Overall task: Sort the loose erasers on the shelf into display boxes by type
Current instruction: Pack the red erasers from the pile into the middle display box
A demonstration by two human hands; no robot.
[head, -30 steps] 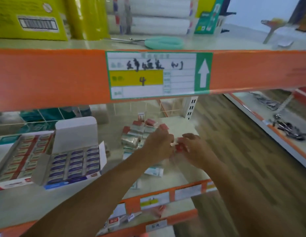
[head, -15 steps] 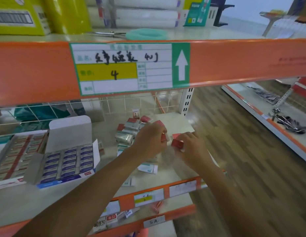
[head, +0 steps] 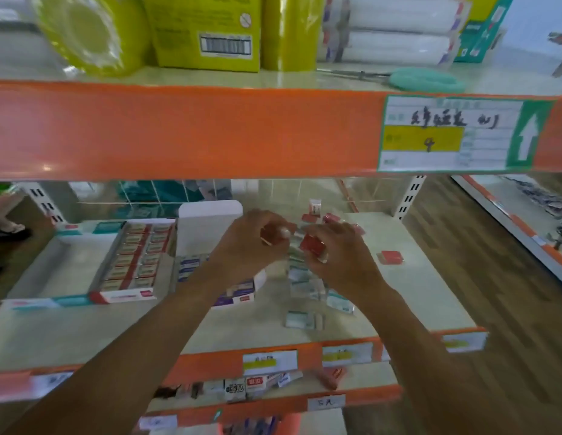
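A red-sleeved eraser (head: 312, 245) is pinched between the thumb and fingertips of the right hand (head: 342, 259). A second red eraser (head: 272, 236) is gripped in the curled fingers of the left hand (head: 246, 243); whether more than 1 is held there cannot be told through the blur. Both hands are held close together, just above the loose pile of erasers (head: 304, 287) on the shelf (head: 430, 296). The display box of red erasers (head: 132, 259) is set well to the left of both grips, beyond the blue-eraser box (head: 191, 268), whose white lid flap (head: 210, 215) stands upright behind the left hand. The left hand is therefore judged the nearer to the red box, and a leftward carry over the blue box is called for. The long axis of the right hand's eraser is seen running roughly left to right, slightly tilted, which appears to match the rows in the red box, so little turning should be needed. A lone red eraser (head: 390, 257) is seen lying on the shelf to the right of the right hand.
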